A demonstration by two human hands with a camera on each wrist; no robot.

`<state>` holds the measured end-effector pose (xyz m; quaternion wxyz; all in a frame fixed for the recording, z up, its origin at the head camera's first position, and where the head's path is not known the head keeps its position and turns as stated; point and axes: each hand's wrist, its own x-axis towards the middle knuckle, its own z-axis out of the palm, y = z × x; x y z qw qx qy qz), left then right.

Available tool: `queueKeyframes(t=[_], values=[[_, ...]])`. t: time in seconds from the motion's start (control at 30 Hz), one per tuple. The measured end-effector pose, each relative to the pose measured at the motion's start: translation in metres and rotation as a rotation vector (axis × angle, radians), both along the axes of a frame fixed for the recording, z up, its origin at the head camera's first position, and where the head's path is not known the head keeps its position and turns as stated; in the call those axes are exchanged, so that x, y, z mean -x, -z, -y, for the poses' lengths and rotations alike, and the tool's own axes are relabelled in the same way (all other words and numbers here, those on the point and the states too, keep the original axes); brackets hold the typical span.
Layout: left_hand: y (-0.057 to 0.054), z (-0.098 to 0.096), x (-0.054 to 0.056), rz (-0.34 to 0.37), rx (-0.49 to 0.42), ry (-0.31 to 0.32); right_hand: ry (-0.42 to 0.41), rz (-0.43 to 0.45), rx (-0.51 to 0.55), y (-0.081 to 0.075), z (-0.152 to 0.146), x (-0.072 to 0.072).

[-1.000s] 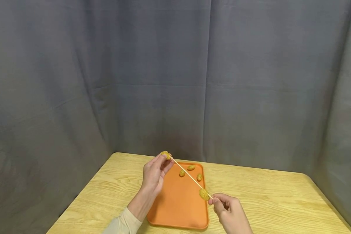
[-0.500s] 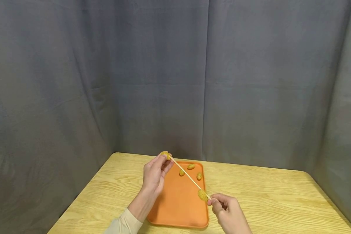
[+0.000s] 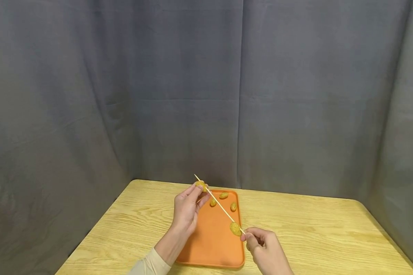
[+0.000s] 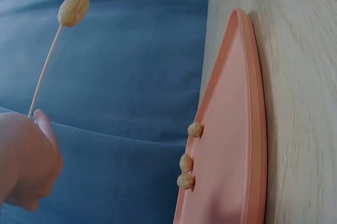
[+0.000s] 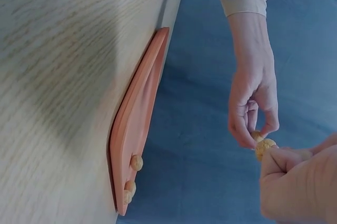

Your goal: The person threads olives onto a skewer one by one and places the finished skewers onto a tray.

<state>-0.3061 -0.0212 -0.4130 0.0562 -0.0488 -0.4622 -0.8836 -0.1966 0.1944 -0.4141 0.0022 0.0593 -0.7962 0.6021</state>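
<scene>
A thin bamboo skewer point(image 3: 221, 205) slants down to the right between my hands, above an orange tray point(image 3: 210, 252). My left hand point(image 3: 187, 210) pinches a wrinkled yellow-brown oval piece point(image 3: 201, 185), possibly a preserved fruit, near the skewer's upper end. The pointed tip sticks out beyond that piece. My right hand point(image 3: 266, 248) pinches the skewer at its lower end. Just above those fingers, a second oval piece point(image 4: 73, 9) is threaded on the skewer. In the left wrist view my left hand point(image 4: 26, 161) hides its piece.
Three similar oval pieces lie at the tray's far end: one at the back point(image 3: 223, 195), one at the right point(image 3: 233, 206) and one at the left point(image 3: 213, 203). The tray sits on a light wooden table point(image 3: 306, 229). Grey curtains point(image 3: 186, 95) hang behind and at the sides.
The skewer's pointed tip now shows past the piece in my left hand. That hand has moved slightly right, down the skewer; my right hand has shifted slightly left.
</scene>
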Motion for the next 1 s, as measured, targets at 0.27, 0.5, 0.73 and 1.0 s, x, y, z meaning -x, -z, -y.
queueKeyframes(t=[0.27,0.5,0.73,1.0], values=[[0.005,-0.008,-0.008,-0.008,0.049,-0.008,0.011,0.017,0.027,0.002,0.002,0.000],[0.009,-0.016,-0.013,-0.029,0.053,0.025,0.002,0.051,0.096,0.003,0.003,0.000],[0.012,-0.029,-0.019,0.005,0.048,0.053,0.008,0.075,0.134,0.004,0.004,0.001],[0.017,-0.042,-0.028,0.022,0.039,0.072,0.038,0.071,0.144,0.003,0.003,0.000]])
